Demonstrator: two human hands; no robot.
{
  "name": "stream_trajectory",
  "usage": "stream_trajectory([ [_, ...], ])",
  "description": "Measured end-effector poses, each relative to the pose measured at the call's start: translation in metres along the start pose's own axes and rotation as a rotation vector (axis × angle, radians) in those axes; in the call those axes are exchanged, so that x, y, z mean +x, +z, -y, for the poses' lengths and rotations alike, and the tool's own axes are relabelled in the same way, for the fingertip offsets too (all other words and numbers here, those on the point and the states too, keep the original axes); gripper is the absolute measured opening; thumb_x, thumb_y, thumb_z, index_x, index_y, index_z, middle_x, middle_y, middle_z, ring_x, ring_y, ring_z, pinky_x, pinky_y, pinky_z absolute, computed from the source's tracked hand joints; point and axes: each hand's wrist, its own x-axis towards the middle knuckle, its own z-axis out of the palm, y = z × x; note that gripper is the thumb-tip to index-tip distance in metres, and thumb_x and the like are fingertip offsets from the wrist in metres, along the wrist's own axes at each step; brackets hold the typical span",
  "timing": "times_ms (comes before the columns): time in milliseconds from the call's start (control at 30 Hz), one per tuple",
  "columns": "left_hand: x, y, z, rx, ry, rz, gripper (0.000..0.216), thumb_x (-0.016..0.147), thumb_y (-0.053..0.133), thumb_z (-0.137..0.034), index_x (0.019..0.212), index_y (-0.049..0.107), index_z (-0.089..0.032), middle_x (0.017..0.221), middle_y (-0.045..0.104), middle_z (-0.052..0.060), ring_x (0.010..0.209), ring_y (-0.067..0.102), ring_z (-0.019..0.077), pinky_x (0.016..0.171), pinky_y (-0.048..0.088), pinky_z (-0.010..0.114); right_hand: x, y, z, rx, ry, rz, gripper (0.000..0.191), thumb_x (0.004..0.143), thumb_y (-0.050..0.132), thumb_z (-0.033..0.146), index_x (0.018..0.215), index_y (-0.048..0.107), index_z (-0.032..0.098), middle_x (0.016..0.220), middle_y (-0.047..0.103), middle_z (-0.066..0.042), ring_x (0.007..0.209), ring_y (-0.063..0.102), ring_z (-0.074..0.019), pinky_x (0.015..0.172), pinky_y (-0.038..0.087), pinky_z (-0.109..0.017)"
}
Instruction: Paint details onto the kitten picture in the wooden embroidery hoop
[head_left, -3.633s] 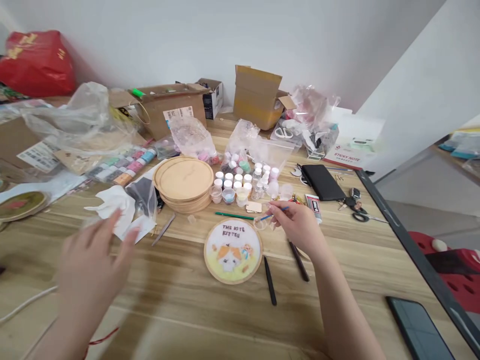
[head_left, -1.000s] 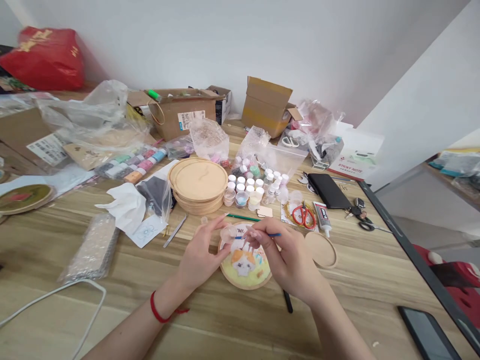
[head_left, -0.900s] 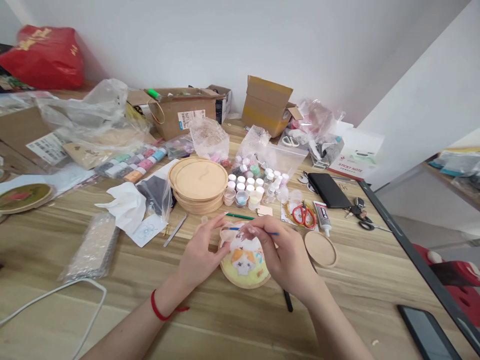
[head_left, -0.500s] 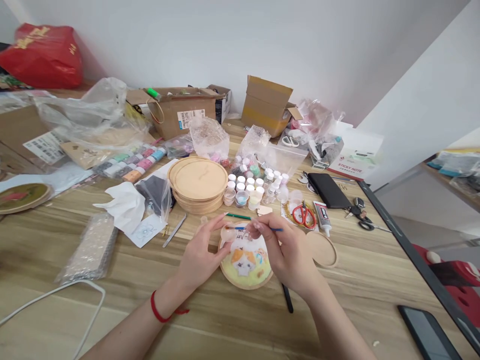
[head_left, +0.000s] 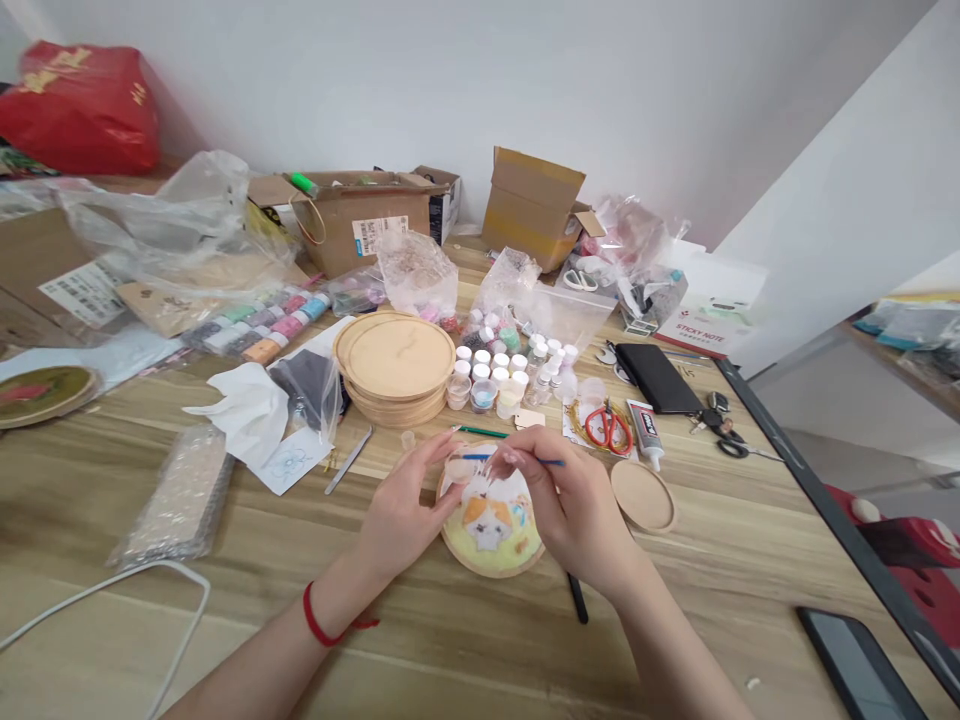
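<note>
In the head view, my right hand [head_left: 568,492] pinches a thin blue-handled brush [head_left: 475,457] lying nearly level, its left end at a small clear cup [head_left: 454,469]. My left hand [head_left: 401,510] holds that cup between thumb and fingers. Below both hands lies a round wooden-rimmed picture [head_left: 489,532] of an orange-and-white cat on yellow-green; its upper part is partly covered by the hands. A green stick-like tool [head_left: 480,432] rests just beyond my fingers. A black handle-like tool [head_left: 577,598] shows below my right hand, partly hidden.
Behind stand stacked wooden discs [head_left: 395,356] and several white-lidded jars [head_left: 481,371]. At right are red-handled pliers [head_left: 609,430], a glue tube [head_left: 645,432], a round wooden tray [head_left: 667,518] and a phone [head_left: 855,655]. Tweezers [head_left: 349,460] and bubble wrap [head_left: 176,495] lie left.
The fingers of my right hand have shifted slightly around the brush. Both hands stay almost in place, and the cup is still in my left hand.
</note>
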Motion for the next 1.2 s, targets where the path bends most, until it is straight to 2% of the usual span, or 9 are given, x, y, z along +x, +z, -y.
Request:
stream_trajectory([
  [300,-0.0002,0.0026,0.0002,0.026,0.054,-0.034,0.052,0.094,0.064,-0.032,0.142,0.044,-0.028,0.119,0.075,0.004,0.115,0.071,0.0204,0.104,0.054,0.037,-0.0001,-0.0041,0.0011,0.019,-0.008,0.054,0.019,0.101,0.046,0.015,0.091,0.061,0.021,0.081,0.073,-0.004,0.072,0.069,-0.0159,0.067,0.053,-0.026],
  [533,-0.0001,0.0015,-0.002,0.018,0.049,-0.033,0.048,0.093,0.066,-0.029,0.137,0.048,-0.029,0.12,0.074,0.003,0.112,0.072,0.0192,0.1,0.057,0.035,0.0006,-0.001,0.0006,0.004,-0.042,0.033,0.019,0.101,0.044,0.014,0.092,0.059,0.021,0.079,0.07,-0.004,0.071,0.068,-0.0157,0.066,0.052,-0.025],
  [667,-0.0002,0.0,-0.0011,0.041,0.046,-0.044,0.056,0.091,0.068,-0.031,0.141,0.044,-0.029,0.116,0.075,0.002,0.11,0.072,0.0198,0.1,0.057,0.036,-0.0003,0.0012,-0.0008,-0.015,-0.009,0.021,0.018,0.101,0.044,0.016,0.091,0.058,0.021,0.078,0.069,-0.003,0.069,0.067,-0.0161,0.066,0.052,-0.026],
  [800,0.0005,0.0007,0.0032,0.078,0.127,-0.075,0.056,0.091,0.068,-0.029,0.142,0.044,-0.028,0.115,0.075,0.003,0.111,0.072,0.0198,0.099,0.057,0.034,0.0001,0.0023,-0.0017,-0.021,0.009,-0.024,0.019,0.102,0.043,0.017,0.091,0.058,0.022,0.078,0.069,-0.004,0.07,0.067,-0.0165,0.066,0.052,-0.026],
  [900,0.0018,0.0012,0.0053,0.106,0.215,-0.095,0.052,0.093,0.066,-0.027,0.141,0.045,-0.027,0.116,0.075,0.004,0.11,0.072,0.0199,0.099,0.058,0.034,0.0001,0.003,-0.0026,0.027,0.011,0.023,0.019,0.101,0.044,0.017,0.091,0.058,0.022,0.079,0.07,-0.004,0.071,0.068,-0.0163,0.067,0.053,-0.026],
  [1067,0.003,0.0006,0.0039,0.101,0.151,-0.111,0.055,0.092,0.068,-0.028,0.142,0.044,-0.026,0.113,0.075,0.004,0.108,0.072,0.0195,0.098,0.058,0.034,-0.0003,0.0037,-0.0044,0.0,0.011,-0.006,0.018,0.1,0.045,0.015,0.091,0.059,0.021,0.079,0.069,-0.004,0.071,0.067,-0.0165,0.066,0.053,-0.026],
  [1200,0.0024,0.0015,0.0049,0.111,0.158,-0.135,0.054,0.092,0.068,-0.026,0.141,0.045,-0.025,0.114,0.075,0.004,0.109,0.072,0.0196,0.1,0.057,0.035,0.0002,0.0035,-0.0038,-0.002,-0.079,0.006,0.018,0.1,0.045,0.013,0.093,0.059,0.021,0.081,0.07,-0.005,0.075,0.068,-0.0171,0.068,0.054,-0.027],
])
